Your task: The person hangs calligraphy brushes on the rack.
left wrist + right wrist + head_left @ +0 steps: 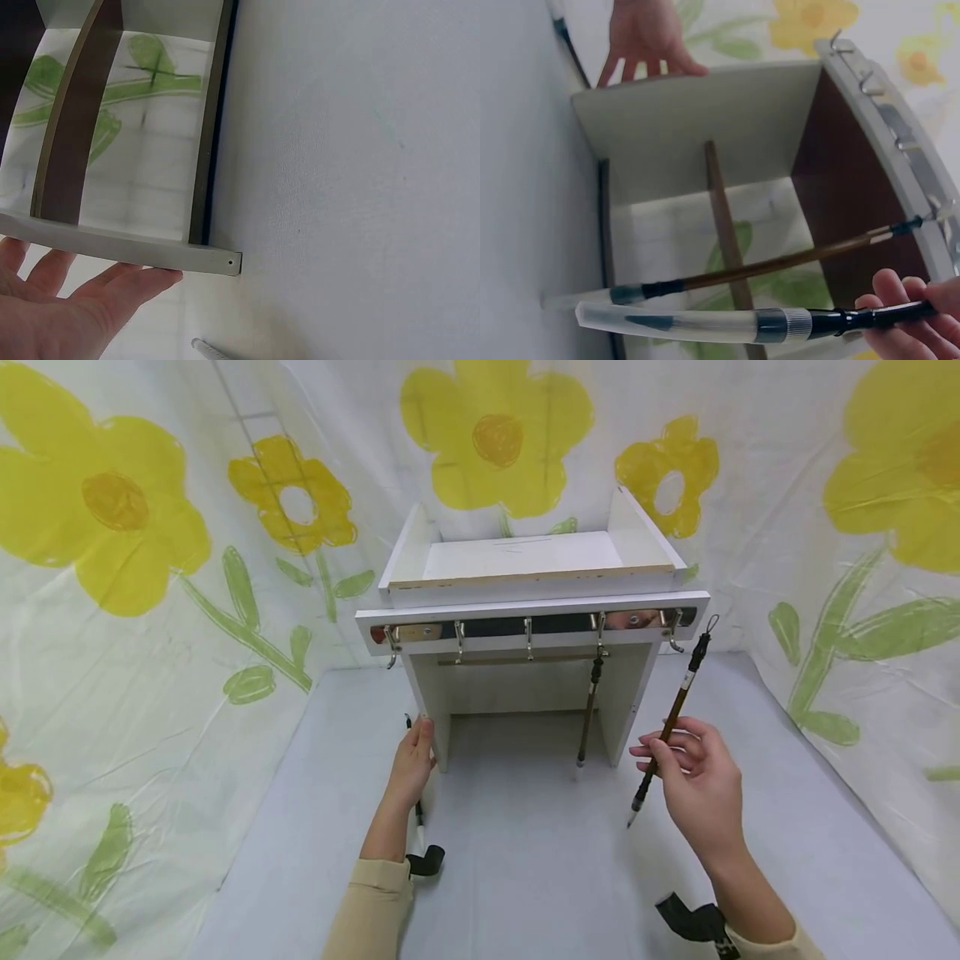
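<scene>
My right hand (pixel 701 777) pinches a calligraphy brush (pixel 677 702) by its brown handle, right of a white shelf unit (pixel 531 599). The brush slants with its hanging loop up and its tip down. A clear cap covers its bristles in the right wrist view. A second calligraphy brush (pixel 590 706) hangs from one of the silver hooks (pixel 528 639) on the unit's front rail. My left hand (pixel 411 766) rests against the outer side of the unit's left panel (pixel 135 249), fingers fairly straight. Another brush (pixel 418 812) lies beyond that hand, partly hidden by it.
The unit stands on a pale grey-white table (pixel 517 860). A white curtain (pixel 360 468) with yellow flowers hangs behind and at both sides. A thin wooden bar (pixel 510 658) crosses the unit below the hooks. Black wrist devices (pixel 693 920) sit at both cuffs.
</scene>
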`<act>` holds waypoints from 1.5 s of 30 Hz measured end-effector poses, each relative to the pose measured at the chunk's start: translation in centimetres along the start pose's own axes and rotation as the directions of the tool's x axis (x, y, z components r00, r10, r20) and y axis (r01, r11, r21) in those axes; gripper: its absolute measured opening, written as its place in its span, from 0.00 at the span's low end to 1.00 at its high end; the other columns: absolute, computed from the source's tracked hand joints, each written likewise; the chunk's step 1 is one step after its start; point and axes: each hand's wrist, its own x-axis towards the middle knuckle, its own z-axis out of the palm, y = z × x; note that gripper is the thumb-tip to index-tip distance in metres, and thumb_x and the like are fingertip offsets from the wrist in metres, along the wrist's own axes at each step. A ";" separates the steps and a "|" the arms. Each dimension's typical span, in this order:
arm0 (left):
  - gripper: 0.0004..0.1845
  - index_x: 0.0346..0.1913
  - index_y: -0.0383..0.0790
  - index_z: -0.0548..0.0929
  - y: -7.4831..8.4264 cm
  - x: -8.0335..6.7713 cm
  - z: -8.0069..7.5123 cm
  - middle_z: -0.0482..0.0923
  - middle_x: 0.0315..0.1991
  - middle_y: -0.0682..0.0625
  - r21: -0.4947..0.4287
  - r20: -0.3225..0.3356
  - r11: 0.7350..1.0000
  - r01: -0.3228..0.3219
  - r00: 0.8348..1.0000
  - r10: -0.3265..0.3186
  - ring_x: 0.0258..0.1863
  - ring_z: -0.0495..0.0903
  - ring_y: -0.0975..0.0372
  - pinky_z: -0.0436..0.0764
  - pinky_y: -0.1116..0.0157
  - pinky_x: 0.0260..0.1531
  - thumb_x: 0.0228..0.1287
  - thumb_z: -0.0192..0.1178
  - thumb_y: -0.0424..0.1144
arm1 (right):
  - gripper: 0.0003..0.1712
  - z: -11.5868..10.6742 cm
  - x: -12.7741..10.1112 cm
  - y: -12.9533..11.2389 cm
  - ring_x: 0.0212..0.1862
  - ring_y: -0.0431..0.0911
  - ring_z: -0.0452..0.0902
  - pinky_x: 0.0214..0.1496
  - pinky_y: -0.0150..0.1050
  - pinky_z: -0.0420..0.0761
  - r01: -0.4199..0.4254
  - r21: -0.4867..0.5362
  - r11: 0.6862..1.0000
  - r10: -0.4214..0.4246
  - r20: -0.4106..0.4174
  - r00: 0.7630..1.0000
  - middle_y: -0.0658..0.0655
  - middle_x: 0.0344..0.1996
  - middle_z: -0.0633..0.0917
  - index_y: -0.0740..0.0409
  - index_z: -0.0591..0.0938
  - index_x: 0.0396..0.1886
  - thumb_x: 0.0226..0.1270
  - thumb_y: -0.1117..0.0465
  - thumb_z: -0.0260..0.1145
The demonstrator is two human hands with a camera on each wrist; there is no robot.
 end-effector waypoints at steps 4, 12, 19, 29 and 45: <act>0.42 0.82 0.48 0.51 0.1 0.0 -0.1 0.51 0.81 0.43 -0.003 0.003 1.000 0.003 1.000 -0.003 0.79 0.54 0.47 0.72 0.42 0.67 0.75 0.36 0.70 | 0.21 0.4 -0.4 -0.6 0.38 0.39 0.89 0.40 0.33 0.88 0.026 0.011 1.000 -0.026 0.013 1.000 0.62 0.42 0.87 0.65 0.72 0.60 0.70 0.72 0.65; 0.43 0.82 0.48 0.50 0.1 -0.1 -0.2 0.49 0.81 0.44 -0.013 0.014 1.000 0.004 1.000 -0.003 0.79 0.53 0.46 0.71 0.42 0.67 0.74 0.35 0.70 | 0.22 1.3 -1.3 -1.1 0.38 0.40 0.89 0.40 0.33 0.88 0.101 0.056 0.993 -0.104 0.047 0.993 0.63 0.42 0.88 0.66 0.74 0.59 0.66 0.76 0.66; 0.42 0.82 0.49 0.50 0.0 -0.2 -0.1 0.49 0.81 0.45 -0.010 0.005 1.000 0.003 1.000 -0.003 0.79 0.53 0.47 0.71 0.42 0.67 0.74 0.36 0.70 | 0.21 2.2 -1.7 -1.5 0.39 0.39 0.89 0.40 0.35 0.88 0.123 0.076 0.990 -0.129 0.089 0.988 0.60 0.41 0.88 0.64 0.74 0.58 0.66 0.76 0.66; 0.43 0.82 0.47 0.50 -0.1 0.0 0.0 0.48 0.82 0.43 -0.017 -0.004 1.000 -0.003 1.000 0.003 0.79 0.53 0.45 0.71 0.42 0.67 0.75 0.36 0.70 | 0.20 3.0 -2.0 -1.8 0.38 0.41 0.89 0.39 0.33 0.88 0.164 0.073 0.984 -0.173 0.134 0.976 0.61 0.40 0.89 0.64 0.75 0.57 0.66 0.76 0.66; 0.39 0.82 0.45 0.50 0.2 -0.2 -0.1 0.47 0.82 0.42 -0.029 0.012 0.999 -0.021 1.000 0.021 0.79 0.52 0.44 0.70 0.41 0.67 0.79 0.35 0.65 | 0.19 3.9 -1.9 -1.7 0.37 0.43 0.89 0.38 0.35 0.89 0.201 0.100 0.975 -0.219 0.230 0.948 0.57 0.39 0.89 0.63 0.76 0.56 0.67 0.76 0.65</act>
